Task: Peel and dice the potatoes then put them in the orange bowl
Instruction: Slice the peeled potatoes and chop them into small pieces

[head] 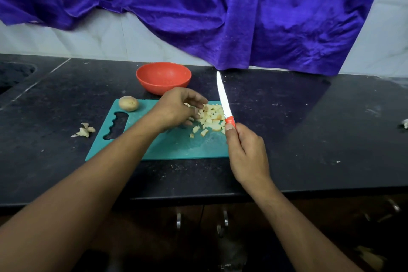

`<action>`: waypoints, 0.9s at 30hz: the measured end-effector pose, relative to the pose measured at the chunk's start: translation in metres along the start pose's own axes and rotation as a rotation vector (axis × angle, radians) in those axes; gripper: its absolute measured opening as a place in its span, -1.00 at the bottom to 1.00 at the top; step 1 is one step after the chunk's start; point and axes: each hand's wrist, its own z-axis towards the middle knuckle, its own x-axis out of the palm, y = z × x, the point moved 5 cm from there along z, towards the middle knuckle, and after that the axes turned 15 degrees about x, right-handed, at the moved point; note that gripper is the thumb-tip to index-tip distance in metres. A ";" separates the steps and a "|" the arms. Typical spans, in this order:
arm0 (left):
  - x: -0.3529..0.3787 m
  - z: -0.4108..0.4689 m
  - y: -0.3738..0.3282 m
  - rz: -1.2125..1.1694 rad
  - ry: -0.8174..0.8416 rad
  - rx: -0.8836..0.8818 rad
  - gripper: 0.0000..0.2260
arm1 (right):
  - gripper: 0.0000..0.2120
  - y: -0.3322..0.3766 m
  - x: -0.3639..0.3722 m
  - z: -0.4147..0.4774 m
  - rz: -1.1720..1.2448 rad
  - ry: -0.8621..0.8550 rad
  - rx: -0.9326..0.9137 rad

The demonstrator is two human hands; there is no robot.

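Teal plastic filled the middle of my feed: a cutting board (176,146) lay flat on the black bench (309,128), its cut-out handle toward the left. The diced potato (210,118) sat in a loose heap on the board's far right part, with a few pieces scattered nearer me. The left hand (176,109) reached over the board and covered the heap's left side, its fingers (196,100) curled down onto the dice. I could not tell whether they had closed on any pieces, since the hand itself hid what was under it. The right hand (247,150) was clenched around the orange handle of a knife (223,99) at the board's right edge. The white blade pointed up and away from me, tilted slightly left, just beside the heap and clear of the board. One whole potato (128,103) rested on the board's far left corner. The orange bowl (163,87) stood upright on the bench just behind the board, beyond the left hand, and I saw nothing in it. A small pile of peel scraps (85,130) lay on the bench left of the board, and a pale scrap (405,123) sat at the far right edge. A purple cloth (242,17) hung down the wall onto the back of the bench.
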 end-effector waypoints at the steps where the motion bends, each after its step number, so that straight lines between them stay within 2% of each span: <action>1: -0.004 -0.002 0.000 0.002 -0.019 0.013 -0.69 | -0.61 -0.001 0.000 0.000 0.016 -0.004 0.004; 7: -0.021 -0.021 0.005 0.068 -0.107 0.054 -0.82 | -0.60 -0.003 -0.001 0.001 0.052 -0.004 0.035; 11: -0.044 -0.026 0.019 0.238 -0.303 0.113 -0.86 | -0.60 -0.003 0.000 0.001 0.040 0.001 0.031; 13: -0.053 -0.026 0.024 0.321 -0.347 0.106 -0.85 | -0.61 -0.003 0.000 0.001 0.040 0.001 0.031; 17: -0.047 -0.020 0.028 0.529 -0.240 0.151 -0.69 | -0.61 -0.002 0.000 0.000 0.054 0.013 0.046; 21: -0.035 -0.014 0.032 0.601 -0.120 0.164 -0.55 | -0.61 -0.002 0.001 0.000 0.040 0.006 0.039; 27: -0.038 -0.016 0.035 0.655 -0.154 0.208 -0.67 | -0.62 -0.001 0.000 0.000 0.009 0.004 0.040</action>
